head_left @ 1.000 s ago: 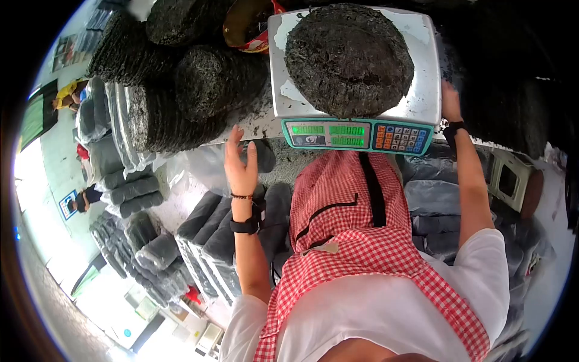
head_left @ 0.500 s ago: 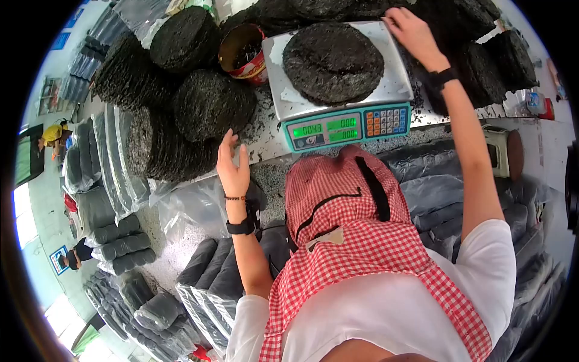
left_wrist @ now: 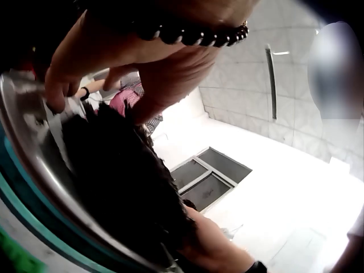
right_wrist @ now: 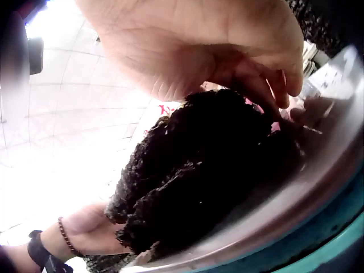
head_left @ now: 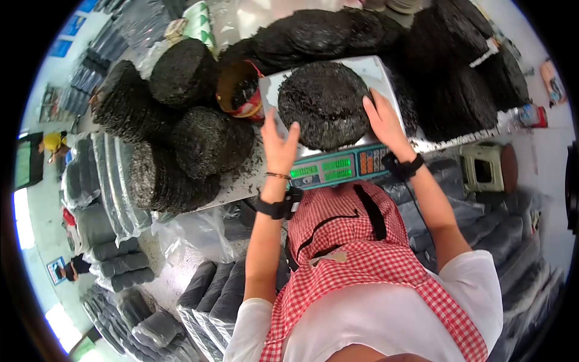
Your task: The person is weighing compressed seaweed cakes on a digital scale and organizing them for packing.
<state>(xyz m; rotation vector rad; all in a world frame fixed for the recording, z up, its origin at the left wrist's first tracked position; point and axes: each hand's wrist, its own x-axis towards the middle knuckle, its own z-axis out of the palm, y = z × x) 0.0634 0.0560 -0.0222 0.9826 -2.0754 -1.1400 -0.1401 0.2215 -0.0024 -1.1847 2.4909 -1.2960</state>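
A thick, round, black cake of what looks like dried seaweed (head_left: 322, 99) sits on the metal pan (head_left: 381, 75) of a weighing scale. My left hand (head_left: 280, 148) holds its left side, thumb towards me and fingers further back. On the opposite side my right hand (head_left: 387, 125) grips the edge, thumb and fingers spread around it. In the right wrist view the cake (right_wrist: 187, 170) shows a ragged layered side, and the left hand's (right_wrist: 94, 230) fingertips are hidden behind it. Green figures glow on the scale's display (head_left: 322, 170).
Stacks of similar black cakes (head_left: 214, 142) stand left of the scale, with more (head_left: 464, 99) on the right and a row (head_left: 313, 30) behind. A red-and-yellow tub (head_left: 238, 93) stands beside the pan. Plastic-wrapped dark bundles (head_left: 211, 289) lie below the table.
My right hand has come from the scale's far right corner to the cake's right edge. The left hand has moved from in front of the table to the cake's left side.
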